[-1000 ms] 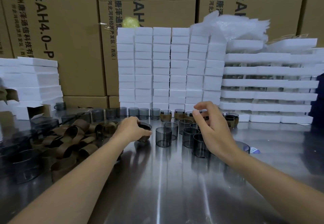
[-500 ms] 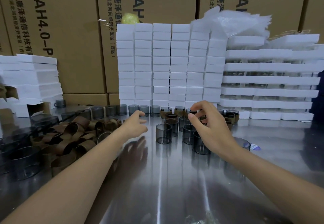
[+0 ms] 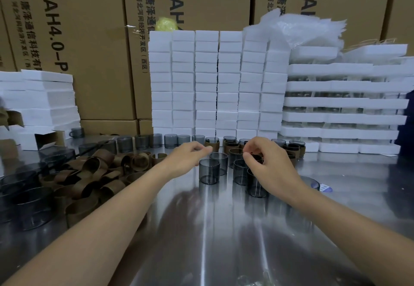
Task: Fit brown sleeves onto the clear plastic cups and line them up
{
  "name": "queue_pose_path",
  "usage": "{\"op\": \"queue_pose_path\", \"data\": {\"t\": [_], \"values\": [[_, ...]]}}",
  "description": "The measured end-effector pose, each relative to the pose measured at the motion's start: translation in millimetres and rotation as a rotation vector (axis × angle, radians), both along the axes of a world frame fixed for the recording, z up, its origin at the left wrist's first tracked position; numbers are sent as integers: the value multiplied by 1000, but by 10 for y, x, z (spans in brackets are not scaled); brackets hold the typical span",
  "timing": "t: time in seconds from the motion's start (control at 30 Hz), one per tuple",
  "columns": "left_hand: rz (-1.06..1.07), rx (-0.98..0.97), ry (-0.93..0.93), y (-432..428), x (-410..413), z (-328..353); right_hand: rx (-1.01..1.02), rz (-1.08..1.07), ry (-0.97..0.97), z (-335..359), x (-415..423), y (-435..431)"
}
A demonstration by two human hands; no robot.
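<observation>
Cups smoky, see-through (some brown-sleeved).

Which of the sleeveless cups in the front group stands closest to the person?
The cup partly hidden behind the right hand; it is lowest in the picture, while the others stand further back and left.

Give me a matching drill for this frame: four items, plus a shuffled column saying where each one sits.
Items:
1. brown sleeves pile
2. bare clear cup
3. cardboard cartons
4. crumpled plastic bags

Places:
A. on top of the white foam blocks, right
B. heaped on the steel table, left
C. table centre, upright
D. stacked at the very back

Pairs: 1-B, 2-C, 3-D, 4-A.
</observation>
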State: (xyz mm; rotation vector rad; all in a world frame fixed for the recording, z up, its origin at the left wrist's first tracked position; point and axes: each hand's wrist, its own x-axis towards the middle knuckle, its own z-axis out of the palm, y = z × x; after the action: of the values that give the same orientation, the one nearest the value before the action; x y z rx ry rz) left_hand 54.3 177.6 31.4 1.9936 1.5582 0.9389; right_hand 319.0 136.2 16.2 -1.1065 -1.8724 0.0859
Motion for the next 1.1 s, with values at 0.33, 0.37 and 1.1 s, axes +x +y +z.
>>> {"op": "queue_pose_path", "data": {"t": [0.33,0.37,1.1], "values": [[20,19,398,-87,244,-89,33,-79,-332,-42,-78,-66],[18,22,393,-112,243,-86,30,-81,-338,-47,-88,-73],[111,756,-120,-447,495,94,66,-62,-297,22,-170,-234]]}}
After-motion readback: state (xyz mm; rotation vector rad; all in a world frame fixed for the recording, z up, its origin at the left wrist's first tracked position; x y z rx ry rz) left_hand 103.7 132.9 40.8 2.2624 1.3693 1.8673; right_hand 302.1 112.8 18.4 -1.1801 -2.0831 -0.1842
